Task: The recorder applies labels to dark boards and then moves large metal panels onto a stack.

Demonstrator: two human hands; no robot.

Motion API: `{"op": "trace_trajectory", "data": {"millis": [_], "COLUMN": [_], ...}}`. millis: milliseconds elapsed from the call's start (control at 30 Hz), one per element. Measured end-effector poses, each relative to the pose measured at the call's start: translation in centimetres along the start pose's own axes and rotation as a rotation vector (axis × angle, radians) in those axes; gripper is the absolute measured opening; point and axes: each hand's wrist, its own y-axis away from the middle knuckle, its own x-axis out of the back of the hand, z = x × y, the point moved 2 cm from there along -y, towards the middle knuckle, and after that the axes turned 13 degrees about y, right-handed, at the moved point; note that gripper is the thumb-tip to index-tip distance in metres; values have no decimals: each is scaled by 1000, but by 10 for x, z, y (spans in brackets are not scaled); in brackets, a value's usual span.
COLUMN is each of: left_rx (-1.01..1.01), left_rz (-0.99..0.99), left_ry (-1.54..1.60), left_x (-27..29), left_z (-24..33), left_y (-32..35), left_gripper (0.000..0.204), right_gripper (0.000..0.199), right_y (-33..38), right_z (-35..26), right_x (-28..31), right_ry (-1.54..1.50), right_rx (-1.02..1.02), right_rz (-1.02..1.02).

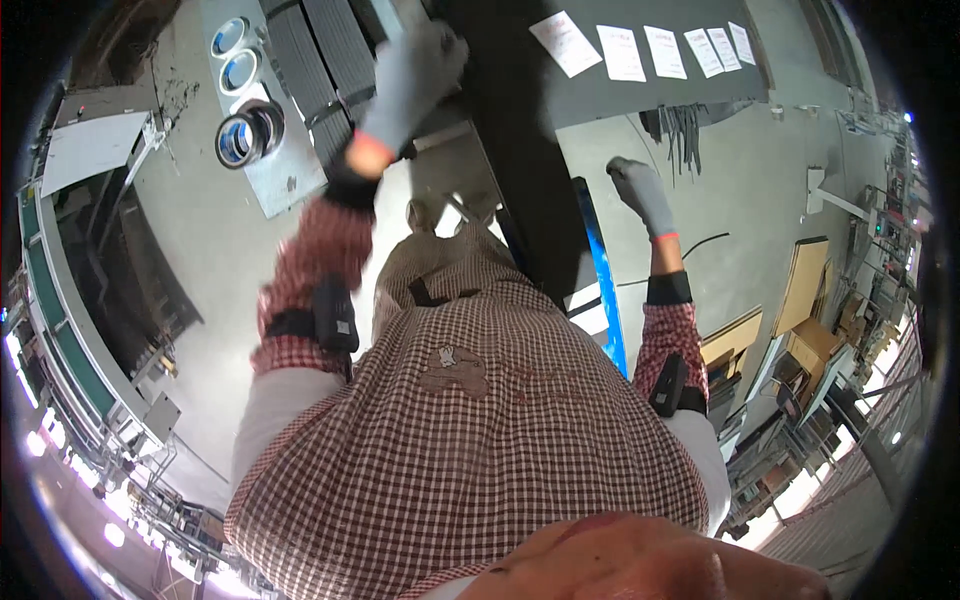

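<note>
Dark-grey strips lie left of my left fingers; I can't tell their grip. My right fingers curl, contents unclear.

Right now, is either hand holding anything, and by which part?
Nothing held shows in the loosely curled right hand. The left hand is blurred near the strapped dark strips, so whether its grip holds anything cannot be told.

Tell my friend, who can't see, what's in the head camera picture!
Someone in a checked apron has a gloved left hand stretched forward beside bundled dark strips, with the gloved right hand out to the side. Tape rolls sit upper left; white papers lie on a dark surface, upper right.
</note>
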Motion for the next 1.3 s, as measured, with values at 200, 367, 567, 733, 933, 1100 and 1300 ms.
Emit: {"op": "trace_trajectory", "data": {"millis": [200,367,567,733,933,1100,1300], "left_rx": [563,737,880,773,851,1030,553], "left_rz": [-386,-672,-554,-527,-432,-362,-407], "left_ry": [647,781,771,752,823,726,1059], "left_x": [-89,-112,-128,-142,-132,-130,-11], "left_z": [5,-1,31,22,46,34,80], "left_y": [211,210,212,226,213,215,219], "left_gripper": [63,85,99,99,99,108,95], "right_gripper": [14,11,12,13,16,15,40], "right_y": [-30,-50,-50,-48,-51,-57,22], "right_z": [-36,-52,-31,-49,-30,-67,-142], "right_x": [-11,-26,-65,-50,-56,-3,125], "right_ry": [65,202,392,471,386,534,-423], "right_rx": [135,244,351,362,293,348,712], "right_rz": [-20,-82,-186,-300,-298,-399,-387]}}
